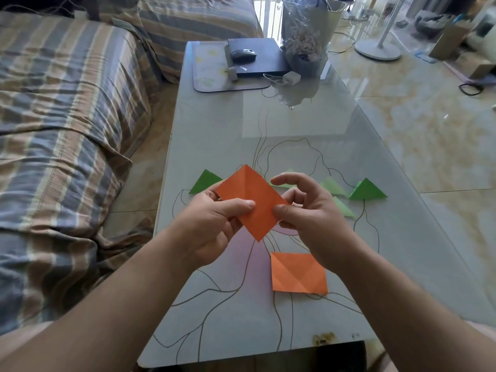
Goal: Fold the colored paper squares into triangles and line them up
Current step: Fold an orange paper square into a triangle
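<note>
Bare desk [268, 124] lies beyond your green triangles [367, 189]. Your left hand [214, 224] and right hand [314, 210] pinch an orange paper square [251, 200] above it; another orange square [298, 273] lies near the front edge.

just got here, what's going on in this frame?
A person holds an orange paper square above the glass table, pinched by the left hand and right hand, not yet folded into a triangle. A second orange square lies flat nearer the person. Green folded triangles already sit in a row behind.
</note>
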### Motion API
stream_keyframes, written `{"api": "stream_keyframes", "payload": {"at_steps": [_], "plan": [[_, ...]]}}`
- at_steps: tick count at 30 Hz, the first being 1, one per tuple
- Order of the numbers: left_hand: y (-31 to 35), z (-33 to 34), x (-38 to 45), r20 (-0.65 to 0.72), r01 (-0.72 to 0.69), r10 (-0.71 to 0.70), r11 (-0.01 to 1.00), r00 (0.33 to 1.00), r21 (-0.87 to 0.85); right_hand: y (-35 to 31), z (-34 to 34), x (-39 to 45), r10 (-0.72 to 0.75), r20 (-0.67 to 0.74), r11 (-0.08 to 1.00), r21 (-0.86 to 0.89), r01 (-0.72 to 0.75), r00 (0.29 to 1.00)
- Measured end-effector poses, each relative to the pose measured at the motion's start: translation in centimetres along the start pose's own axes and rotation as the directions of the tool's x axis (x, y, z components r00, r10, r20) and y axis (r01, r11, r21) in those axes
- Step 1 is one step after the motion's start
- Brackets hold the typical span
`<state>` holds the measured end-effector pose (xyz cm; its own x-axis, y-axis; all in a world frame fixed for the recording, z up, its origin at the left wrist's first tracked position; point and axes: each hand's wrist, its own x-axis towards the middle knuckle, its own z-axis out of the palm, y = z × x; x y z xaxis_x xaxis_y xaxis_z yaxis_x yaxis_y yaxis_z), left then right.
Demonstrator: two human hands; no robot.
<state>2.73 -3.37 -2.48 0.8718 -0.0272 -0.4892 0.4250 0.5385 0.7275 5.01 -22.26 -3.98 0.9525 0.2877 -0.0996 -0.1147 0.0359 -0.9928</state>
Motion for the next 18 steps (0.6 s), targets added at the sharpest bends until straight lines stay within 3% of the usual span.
{"api": "stream_keyframes", "payload": {"at_steps": [5,10,14,18], "plan": [[-0.1,-0.3,0.3,0.011,-0.05,0.049,0.969,0.999,0.243,-0.7,-0.4,-0.2,-0.043,0.16,0.991,-0.12,0.062,0.986],[0.5,-0.5,0.1,0.027,-0.039,0.032,0.948,0.999,0.316,-0.1,-1.2,-0.2,0.003,0.284,0.959,-0.273,0.078,0.959],[0.9,-0.4,-0.2,0.036,0.007,-0.02,0.949,0.999,0.315,0.6,-1.2,-0.2,-0.036,0.314,0.939,-0.314,0.139,0.949],[1.3,-0.1,-0.3,0.05,0.045,-0.057,0.977,0.997,0.209,0.5,-1.1,0.1,-0.097,0.233,0.936,-0.308,0.168,0.968]]}}
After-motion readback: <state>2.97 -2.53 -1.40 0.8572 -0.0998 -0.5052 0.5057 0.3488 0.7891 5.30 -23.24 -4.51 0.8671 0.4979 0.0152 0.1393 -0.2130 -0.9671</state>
